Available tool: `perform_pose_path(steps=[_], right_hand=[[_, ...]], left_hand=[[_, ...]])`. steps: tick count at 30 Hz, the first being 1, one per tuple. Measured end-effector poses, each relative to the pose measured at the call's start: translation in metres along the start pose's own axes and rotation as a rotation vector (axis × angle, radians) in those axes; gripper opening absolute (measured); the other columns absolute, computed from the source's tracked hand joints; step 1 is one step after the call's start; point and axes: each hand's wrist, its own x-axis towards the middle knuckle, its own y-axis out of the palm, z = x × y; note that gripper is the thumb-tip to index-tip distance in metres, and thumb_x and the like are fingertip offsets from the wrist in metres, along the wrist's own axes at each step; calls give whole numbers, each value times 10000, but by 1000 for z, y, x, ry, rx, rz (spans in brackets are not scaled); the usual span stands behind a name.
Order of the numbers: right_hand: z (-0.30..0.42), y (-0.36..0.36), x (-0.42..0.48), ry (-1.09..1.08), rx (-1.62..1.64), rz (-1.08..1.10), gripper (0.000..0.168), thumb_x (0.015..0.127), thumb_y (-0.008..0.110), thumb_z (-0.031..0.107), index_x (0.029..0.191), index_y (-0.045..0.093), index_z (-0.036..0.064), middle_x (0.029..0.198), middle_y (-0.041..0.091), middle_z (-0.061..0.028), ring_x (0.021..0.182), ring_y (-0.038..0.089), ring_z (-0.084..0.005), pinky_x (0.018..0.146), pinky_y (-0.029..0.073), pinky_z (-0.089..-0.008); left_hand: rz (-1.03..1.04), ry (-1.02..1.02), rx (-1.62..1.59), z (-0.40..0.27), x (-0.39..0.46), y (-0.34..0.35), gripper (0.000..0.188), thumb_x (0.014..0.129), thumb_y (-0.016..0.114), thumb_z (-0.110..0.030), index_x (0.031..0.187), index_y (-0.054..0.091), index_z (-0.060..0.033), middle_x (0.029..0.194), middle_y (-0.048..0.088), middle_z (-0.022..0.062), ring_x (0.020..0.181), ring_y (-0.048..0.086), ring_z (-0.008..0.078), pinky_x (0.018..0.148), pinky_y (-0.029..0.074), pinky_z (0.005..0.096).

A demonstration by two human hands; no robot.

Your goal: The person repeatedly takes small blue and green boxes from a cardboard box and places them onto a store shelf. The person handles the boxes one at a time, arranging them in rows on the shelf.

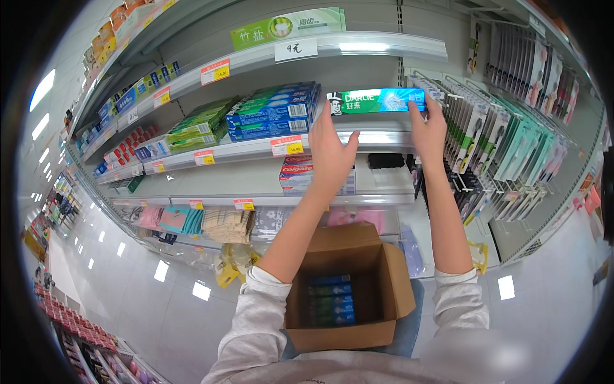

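Note:
A green and blue Darlie toothpaste box is held level in front of the middle shelf. My right hand grips its right end, with fingers over the front face and edge. At the box's left end is my left hand, fingers pointing up and thumb spread away; whether its fingertips press on the box is hard to tell. Just left of that hand, a stack of blue and green toothpaste boxes lies on the shelf. Below my arms, an open cardboard carton contains several toothpaste boxes in a row.
Green toothpaste boxes stand farther left on the same shelf. Colgate boxes sit one level lower. Packaged toothbrushes hang on hooks at the right. Folded towels fill a low shelf; yellow-and-clear plastic packaging hangs beside the carton.

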Motion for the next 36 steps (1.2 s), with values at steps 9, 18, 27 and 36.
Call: perform_pose_path(steps=[9, 18, 27, 36], right_hand=[[-13, 19, -20, -118, -383, -16, 606, 928, 638, 350, 1369, 533, -52, 1141, 672, -247, 1077, 621, -396, 933, 461, -481], [-10, 22, -23, -118, -478, -9, 557, 951, 598, 378, 1338, 595, -23, 1101, 665, -192, 1052, 598, -353, 899, 443, -462], [-8, 25, -27, -156, -519, -67, 432, 956, 587, 370, 1224, 678, 43, 1067, 653, -174, 1026, 583, -342, 895, 432, -453], [-7, 25, -30, -143, -450, -57, 352, 965, 581, 360, 1076, 706, 50, 1092, 638, -172, 1049, 572, -351, 902, 426, -459]], left_hand=[[-25, 122, 179, 5, -10, 10, 823, 780, 785, -196, 1447, 389, 77, 1312, 556, 249, 1207, 501, 401, 1084, 324, 505], [-29, 216, 432, 8, -5, 7, 674, 798, 768, -304, 1333, 541, 37, 1131, 581, 190, 1140, 511, 354, 1072, 329, 493], [50, 177, 465, 10, -2, 3, 670, 820, 745, -344, 1334, 552, 40, 1068, 579, 189, 1087, 520, 348, 1072, 325, 509], [68, 157, 492, 11, -6, -1, 714, 808, 754, -306, 1384, 496, 29, 1101, 576, 210, 1135, 506, 355, 1102, 308, 544]])
